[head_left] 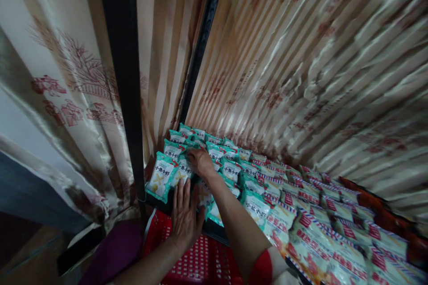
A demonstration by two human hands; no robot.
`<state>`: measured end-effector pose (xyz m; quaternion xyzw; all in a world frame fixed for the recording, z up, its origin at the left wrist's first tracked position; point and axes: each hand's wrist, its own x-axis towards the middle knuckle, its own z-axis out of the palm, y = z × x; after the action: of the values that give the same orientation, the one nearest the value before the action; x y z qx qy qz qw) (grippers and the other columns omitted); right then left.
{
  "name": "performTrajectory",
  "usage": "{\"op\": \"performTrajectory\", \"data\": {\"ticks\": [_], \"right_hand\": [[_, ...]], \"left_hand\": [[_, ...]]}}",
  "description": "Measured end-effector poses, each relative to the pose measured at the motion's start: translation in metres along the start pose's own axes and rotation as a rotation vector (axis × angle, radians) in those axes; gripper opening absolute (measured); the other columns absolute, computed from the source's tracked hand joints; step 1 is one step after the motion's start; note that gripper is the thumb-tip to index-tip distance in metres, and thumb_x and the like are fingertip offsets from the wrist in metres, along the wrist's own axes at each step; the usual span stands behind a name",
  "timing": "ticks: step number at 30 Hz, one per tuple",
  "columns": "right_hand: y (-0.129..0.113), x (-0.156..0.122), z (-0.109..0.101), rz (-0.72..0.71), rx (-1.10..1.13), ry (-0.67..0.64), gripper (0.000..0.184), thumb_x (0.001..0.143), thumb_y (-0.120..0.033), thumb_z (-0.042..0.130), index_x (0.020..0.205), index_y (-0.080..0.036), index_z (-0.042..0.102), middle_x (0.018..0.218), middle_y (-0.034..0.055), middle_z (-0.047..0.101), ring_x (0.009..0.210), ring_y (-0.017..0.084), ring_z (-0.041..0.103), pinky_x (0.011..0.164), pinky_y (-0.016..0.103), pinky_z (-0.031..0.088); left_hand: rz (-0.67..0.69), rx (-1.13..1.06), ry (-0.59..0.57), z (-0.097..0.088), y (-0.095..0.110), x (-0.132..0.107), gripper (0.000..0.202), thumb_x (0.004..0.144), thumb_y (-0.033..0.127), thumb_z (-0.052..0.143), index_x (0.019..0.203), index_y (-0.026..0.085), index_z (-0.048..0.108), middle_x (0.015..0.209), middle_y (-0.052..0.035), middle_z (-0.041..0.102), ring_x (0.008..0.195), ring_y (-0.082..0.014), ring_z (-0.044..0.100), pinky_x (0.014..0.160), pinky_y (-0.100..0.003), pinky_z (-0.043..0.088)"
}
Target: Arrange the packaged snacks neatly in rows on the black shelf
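Rows of small teal-and-white snack bags (161, 177) stand upright on a shelf in front of me. My left hand (185, 211) is held flat, fingers stretched out, its fingertips against the front of a snack bag (183, 173) in the near row. Farther in, my right hand (200, 161) reaches over the front row with its fingers bent down and closed at the top of a teal snack bag. Its fingertips are partly hidden, and the bag shows only in part. My right forearm covers some bags of the near rows.
Below the shelf edge is a red perforated plastic basket (187, 256). Larger white bags with red print and striped edges (310, 240) fill the shelf to the right, with dark reddish packs (377, 207) beyond. A black post (123, 67) rises at left, and pleated curtains (267, 62) hang behind.
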<state>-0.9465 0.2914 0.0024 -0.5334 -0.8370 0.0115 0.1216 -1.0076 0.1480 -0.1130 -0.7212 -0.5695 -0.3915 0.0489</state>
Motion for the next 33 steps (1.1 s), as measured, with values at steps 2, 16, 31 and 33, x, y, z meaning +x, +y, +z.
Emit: {"op": "performTrajectory", "data": {"ticks": [2,16,31,33], "right_hand": [[-0.001,-0.006,-0.002,-0.017,0.039,0.037,0.022,0.085,-0.014,0.048,0.084,-0.019,0.07,0.084,0.0057,0.07,0.084,0.018,0.061,0.087,0.03,0.043],[-0.007,-0.165,0.0,0.427,0.218,0.693,0.037,0.092,-0.038,0.04,0.122,-0.022,0.055,0.109,0.0111,0.059,0.101,0.024,0.057,0.087,0.042,0.049],[-0.012,-0.153,0.028,0.422,0.367,0.517,0.049,0.09,-0.031,0.041,0.137,-0.018,0.041,0.133,0.0138,0.051,0.114,0.022,0.056,0.095,0.042,0.048],[-0.012,-0.152,0.031,0.406,0.361,0.518,0.049,0.089,-0.029,0.042,0.137,-0.016,0.041,0.133,0.0145,0.051,0.118,0.023,0.052,0.098,0.042,0.046]], "left_hand": [[0.001,0.004,0.0,0.002,0.0,-0.001,0.064,0.09,0.037,0.046,0.146,0.016,0.025,0.155,-0.0116,0.015,0.142,-0.0329,0.013,0.112,-0.051,0.024],[0.003,-0.011,0.034,0.001,0.002,0.001,0.07,0.092,0.034,0.043,0.149,0.014,0.008,0.155,-0.0141,0.012,0.142,-0.0328,0.013,0.111,-0.053,0.024],[0.018,0.008,0.075,0.004,0.0,0.0,0.067,0.094,0.035,0.037,0.148,0.007,0.009,0.151,-0.0194,0.024,0.141,-0.0326,0.017,0.11,-0.053,0.027],[0.029,-0.007,0.08,0.003,0.0,0.0,0.066,0.095,0.035,0.036,0.149,0.008,0.009,0.151,-0.0191,0.024,0.141,-0.0325,0.017,0.11,-0.053,0.027]]}}
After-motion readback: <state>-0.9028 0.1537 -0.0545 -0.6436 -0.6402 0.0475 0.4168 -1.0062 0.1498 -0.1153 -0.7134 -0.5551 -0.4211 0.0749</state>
